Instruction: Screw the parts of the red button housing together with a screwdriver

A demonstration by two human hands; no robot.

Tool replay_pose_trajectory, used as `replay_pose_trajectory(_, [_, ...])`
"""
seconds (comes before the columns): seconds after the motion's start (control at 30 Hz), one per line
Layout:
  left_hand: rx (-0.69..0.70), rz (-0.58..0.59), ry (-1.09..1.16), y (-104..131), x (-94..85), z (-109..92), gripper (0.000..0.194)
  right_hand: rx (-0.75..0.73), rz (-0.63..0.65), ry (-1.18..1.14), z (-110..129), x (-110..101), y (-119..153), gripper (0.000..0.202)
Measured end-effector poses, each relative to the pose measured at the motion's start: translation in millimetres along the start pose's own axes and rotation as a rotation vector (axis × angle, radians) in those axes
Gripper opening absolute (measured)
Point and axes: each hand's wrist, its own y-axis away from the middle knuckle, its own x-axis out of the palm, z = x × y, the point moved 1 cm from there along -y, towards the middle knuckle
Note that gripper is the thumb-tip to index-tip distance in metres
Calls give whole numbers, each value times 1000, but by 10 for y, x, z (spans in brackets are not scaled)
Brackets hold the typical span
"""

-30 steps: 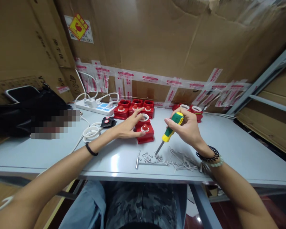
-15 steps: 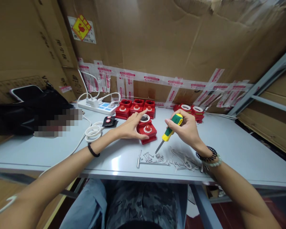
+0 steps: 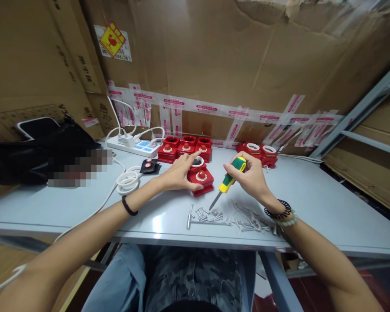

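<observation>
My left hand [image 3: 181,174] is wrapped round the left side of a red device [image 3: 204,181], which has a white ring and a red knob on top; thumb at its front, fingers at its back. In my right hand [image 3: 251,175] is a green and yellow screwdriver [image 3: 228,181], its tip pointing down and left just above a scatter of silver screws [image 3: 202,213]. A silver T-shaped rod [image 3: 208,222] lies in front of the screws. Pale strings [image 3: 251,216] with more metal pieces lie below my right hand.
Several red devices [image 3: 186,148] stand at the back, and others [image 3: 261,153] at the back right. A power strip [image 3: 136,146], a coiled white cable [image 3: 128,182], a small black item [image 3: 148,165] and a black bag [image 3: 35,151] with a phone are on the left.
My right hand has shifted slightly left, and the screwdriver tip has moved a little left and down with it. My left hand keeps its place on the red device.
</observation>
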Motion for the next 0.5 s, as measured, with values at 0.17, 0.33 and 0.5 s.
replay_pose_trajectory(0.17, [0, -10, 12, 1, 10, 17, 111, 16, 25, 29, 17, 28, 38, 30])
replay_pose_trajectory(0.33, [24, -21, 21, 2, 3, 11, 110, 13, 46, 45, -4, 35, 57, 29])
replay_pose_trajectory(0.5, [26, -17, 15, -2, -1, 4, 110, -19, 32, 41, -16, 17, 48, 29])
